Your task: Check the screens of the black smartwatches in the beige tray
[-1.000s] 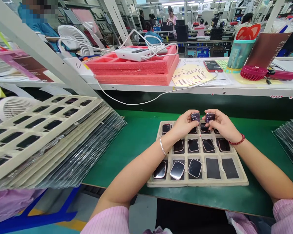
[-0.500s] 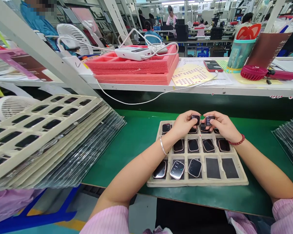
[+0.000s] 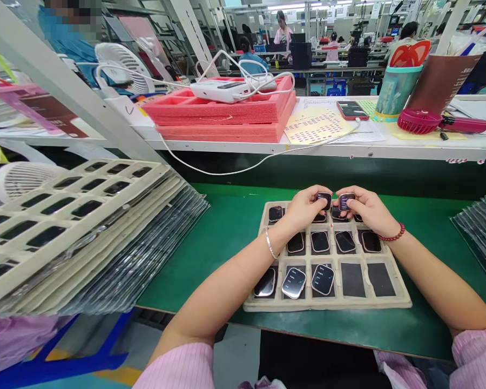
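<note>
Left hand (image 3: 312, 204) is pinching left watch (image 3: 323, 200), right hand (image 3: 366, 208) is pinching right watch (image 3: 345, 201), near each other over far row of tray (image 3: 328, 306). Both are looking dark-faced, rounded-square. I'm seeing white text on right watch, too small to read; brown card (image 3: 441, 84) is showing illegible print.

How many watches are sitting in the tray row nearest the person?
3, in the tray's left three slots: a first watch, a second watch and a third watch. The fourth slot and fifth slot are empty.
</note>
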A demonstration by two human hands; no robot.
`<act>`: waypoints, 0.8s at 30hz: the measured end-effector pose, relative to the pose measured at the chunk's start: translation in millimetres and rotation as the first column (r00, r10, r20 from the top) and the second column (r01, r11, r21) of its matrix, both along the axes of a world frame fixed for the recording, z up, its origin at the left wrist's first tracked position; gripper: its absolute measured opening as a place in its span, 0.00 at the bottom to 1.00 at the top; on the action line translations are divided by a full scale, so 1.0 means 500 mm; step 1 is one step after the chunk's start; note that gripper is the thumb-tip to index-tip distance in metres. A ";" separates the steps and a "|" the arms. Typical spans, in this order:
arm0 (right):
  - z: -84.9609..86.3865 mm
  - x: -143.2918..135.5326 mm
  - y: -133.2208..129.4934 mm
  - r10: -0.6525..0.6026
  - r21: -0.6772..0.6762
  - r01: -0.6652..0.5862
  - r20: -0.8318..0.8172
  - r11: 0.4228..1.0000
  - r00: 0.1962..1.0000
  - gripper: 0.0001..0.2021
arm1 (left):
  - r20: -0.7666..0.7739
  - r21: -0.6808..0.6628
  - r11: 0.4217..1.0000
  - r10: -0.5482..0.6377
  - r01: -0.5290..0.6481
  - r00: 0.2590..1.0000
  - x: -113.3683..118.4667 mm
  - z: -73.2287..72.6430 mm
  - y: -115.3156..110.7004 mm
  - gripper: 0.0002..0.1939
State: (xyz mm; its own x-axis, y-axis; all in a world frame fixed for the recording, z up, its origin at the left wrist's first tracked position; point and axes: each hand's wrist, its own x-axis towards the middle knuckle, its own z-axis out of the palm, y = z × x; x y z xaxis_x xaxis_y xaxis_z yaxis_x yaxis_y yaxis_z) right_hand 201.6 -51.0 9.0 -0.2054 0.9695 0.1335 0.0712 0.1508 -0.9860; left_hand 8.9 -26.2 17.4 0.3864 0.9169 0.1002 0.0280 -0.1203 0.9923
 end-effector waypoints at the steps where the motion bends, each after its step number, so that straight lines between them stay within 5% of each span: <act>1: 0.000 0.000 0.000 0.000 0.000 0.000 0.001 1.000 1.000 0.12 | 0.000 0.000 1.000 0.000 0.000 1.000 0.000 0.000 0.000 0.10; 24: -0.002 -0.005 -0.001 0.048 0.081 -0.050 0.023 0.996 0.999 0.23 | -0.065 0.085 0.995 0.055 -0.050 0.996 -0.003 -0.001 0.000 0.20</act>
State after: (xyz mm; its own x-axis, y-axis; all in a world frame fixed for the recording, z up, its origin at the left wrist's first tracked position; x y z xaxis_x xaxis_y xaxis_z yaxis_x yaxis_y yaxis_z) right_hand 199.0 -51.5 7.9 -0.2561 0.9444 0.2063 0.0827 0.2340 -0.9687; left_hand 7.3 -26.3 16.8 0.3466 0.9255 0.1525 0.1031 -0.1992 0.9745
